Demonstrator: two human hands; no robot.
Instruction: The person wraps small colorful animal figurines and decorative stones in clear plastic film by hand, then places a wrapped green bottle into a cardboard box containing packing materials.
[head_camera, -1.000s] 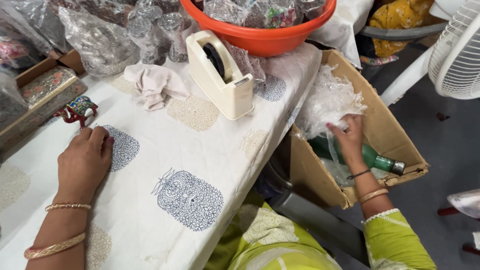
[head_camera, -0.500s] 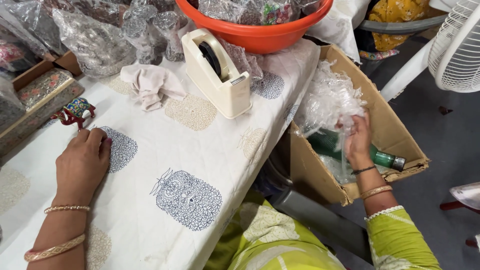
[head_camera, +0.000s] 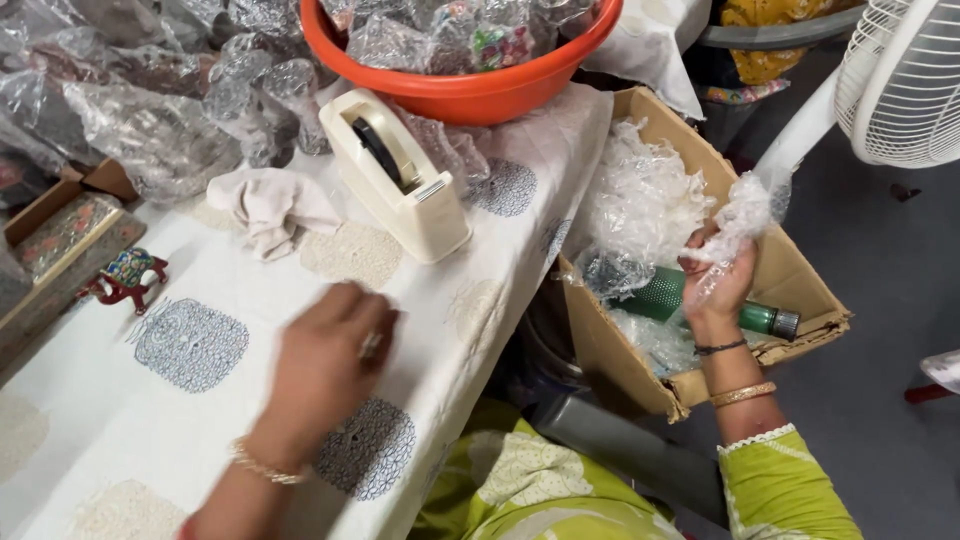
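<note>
The right hand (head_camera: 718, 285), at right of frame, pinches a crumpled clear plastic wrap piece (head_camera: 745, 215) above the cardboard box (head_camera: 790, 275), which holds more wrap and a green bottle (head_camera: 700, 300). The left hand (head_camera: 325, 365), blurred, lies over the printed tablecloth (head_camera: 190, 400) at lower centre; its finger spread cannot be determined. A cream tape dispenser (head_camera: 395, 175) stands at upper centre.
</note>
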